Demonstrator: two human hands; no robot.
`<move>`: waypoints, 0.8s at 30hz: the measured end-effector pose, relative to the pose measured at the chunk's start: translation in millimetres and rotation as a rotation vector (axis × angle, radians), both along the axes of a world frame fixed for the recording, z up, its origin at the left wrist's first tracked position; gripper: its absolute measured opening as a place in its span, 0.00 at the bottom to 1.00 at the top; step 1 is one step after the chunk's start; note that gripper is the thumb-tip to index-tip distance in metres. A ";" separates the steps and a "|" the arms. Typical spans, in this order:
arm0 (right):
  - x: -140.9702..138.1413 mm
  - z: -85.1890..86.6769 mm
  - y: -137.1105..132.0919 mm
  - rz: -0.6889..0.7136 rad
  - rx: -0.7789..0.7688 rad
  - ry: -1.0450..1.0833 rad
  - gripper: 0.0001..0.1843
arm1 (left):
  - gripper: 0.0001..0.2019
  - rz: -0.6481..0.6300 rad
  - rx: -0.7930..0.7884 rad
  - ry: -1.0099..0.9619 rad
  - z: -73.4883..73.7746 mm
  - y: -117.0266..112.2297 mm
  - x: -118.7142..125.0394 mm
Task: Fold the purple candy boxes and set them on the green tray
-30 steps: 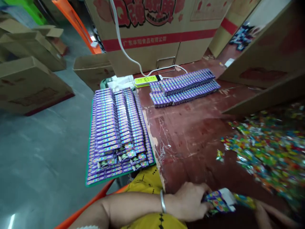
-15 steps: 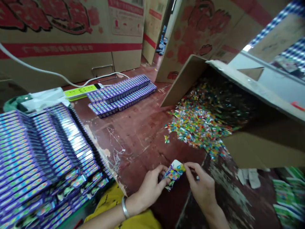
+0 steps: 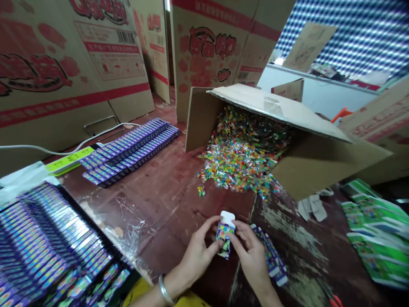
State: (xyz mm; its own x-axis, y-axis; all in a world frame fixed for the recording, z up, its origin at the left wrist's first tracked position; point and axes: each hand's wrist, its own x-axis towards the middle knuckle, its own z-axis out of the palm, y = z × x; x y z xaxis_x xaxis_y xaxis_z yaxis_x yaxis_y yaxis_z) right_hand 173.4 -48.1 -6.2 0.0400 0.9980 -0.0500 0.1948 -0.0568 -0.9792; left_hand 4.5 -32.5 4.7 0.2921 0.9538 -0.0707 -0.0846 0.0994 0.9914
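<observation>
Left hand (image 3: 200, 249) and right hand (image 3: 251, 256) both grasping small box (image 3: 226, 233) between them, white flap (image 3: 228, 216) up. Beside right hand: purple row (image 3: 275, 261). Left of hands: stacked packs (image 3: 57, 243). Beyond hands, on bench (image 3: 166, 204): candy heap (image 3: 236, 164), open carton (image 3: 322, 164).

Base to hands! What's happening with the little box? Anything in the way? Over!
Left fingers and right fingers holding small box. White flap open. Purple boxes close beside right fingers, not blocking.
</observation>
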 end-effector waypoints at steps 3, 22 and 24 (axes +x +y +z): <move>1.0 -8.4 -2.8 -0.046 0.013 0.019 0.10 | 0.16 -0.102 0.008 -0.003 -1.5 0.5 3.5; 14.3 -5.0 19.3 0.021 -0.104 0.236 0.13 | 0.23 -0.134 -0.034 0.003 -11.2 2.0 3.8; 17.4 -5.4 23.3 0.028 -0.129 0.247 0.14 | 0.25 -0.142 -0.012 0.054 -9.9 3.1 2.2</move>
State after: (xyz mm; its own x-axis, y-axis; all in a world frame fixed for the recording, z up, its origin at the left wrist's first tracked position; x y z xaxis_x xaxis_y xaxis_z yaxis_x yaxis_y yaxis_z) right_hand 190.9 -24.9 -11.6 -0.0172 0.9833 -0.1814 -0.0461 -0.1820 -0.9822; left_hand 6.7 -29.4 -5.1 0.4190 0.9024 -0.1007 -0.0158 0.1182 0.9929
